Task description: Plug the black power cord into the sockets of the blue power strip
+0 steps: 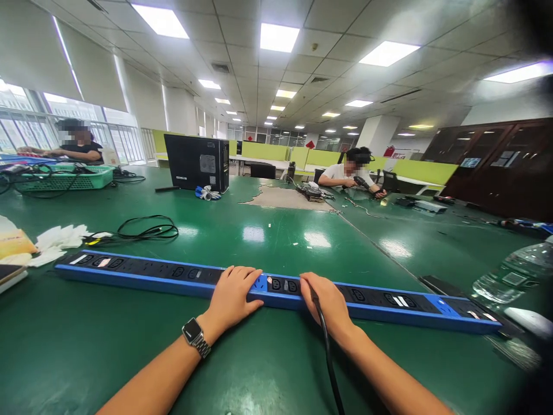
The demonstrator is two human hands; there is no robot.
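A long blue and black power strip [181, 275] lies across the green table, with rows of sockets along its top. My left hand [233, 294], a watch on its wrist, is closed over the strip left of its middle, thumb on the near side and fingers over the top. My right hand [326, 302] is closed on the end of a black power cord [327, 346], just above the strip's sockets. The fingers hide the plug, so whether it sits in a socket cannot be seen. The cord trails down toward me between my forearms.
A coiled black cable [147, 227] and crumpled tissues [60, 239] lie at left. Farther back stand a green basket [93, 177] and a black computer case [196, 161]. A plastic bottle [512, 271] lies at right. Two people sit across the table.
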